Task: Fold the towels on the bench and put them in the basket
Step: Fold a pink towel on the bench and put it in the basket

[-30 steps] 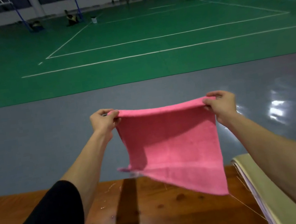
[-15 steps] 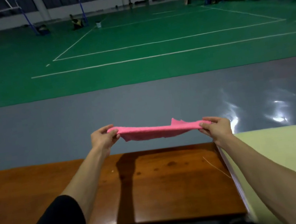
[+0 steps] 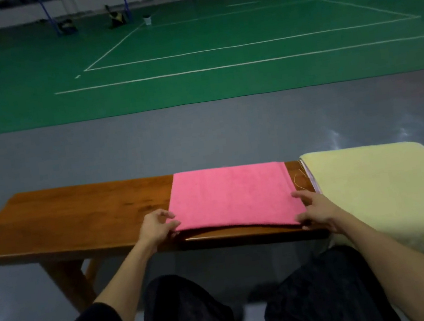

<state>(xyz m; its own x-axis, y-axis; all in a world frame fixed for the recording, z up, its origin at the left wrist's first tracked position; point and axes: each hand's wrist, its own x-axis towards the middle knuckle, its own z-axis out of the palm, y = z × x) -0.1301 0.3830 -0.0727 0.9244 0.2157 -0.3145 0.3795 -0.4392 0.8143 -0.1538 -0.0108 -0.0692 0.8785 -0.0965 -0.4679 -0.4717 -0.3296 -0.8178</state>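
While the pink towel point(image 3: 232, 198) lies spread flat on the right part of the bench point(image 3: 78, 215), you have a hand at each of its near corners. Your left hand point(image 3: 156, 228) is at the near left corner: the thumb sits on top of the cloth and the fingers point(image 3: 167, 214) curl round the corner, pinching it. Your right hand point(image 3: 317, 208) is at the near right corner, with one finger laid along the towel's right edge and the thumb at the corner below it, so it too grips the cloth. Between your hands the near edge stands slightly off the wood, with a dark gap beneath it. The far edge of the towel reaches the far edge of the bench.

Just to the right lies a yellow towel point(image 3: 384, 186), apart from the pink one by a narrow strip of bare wood where a loose thread point(image 3: 299, 178) curls. It covers the right end of the bench and hangs over the near side. Your legs point(image 3: 187, 311), in dark trousers, are below the bench. Beyond it are grey floor point(image 3: 149, 147) and a green court point(image 3: 190, 42) with white lines.
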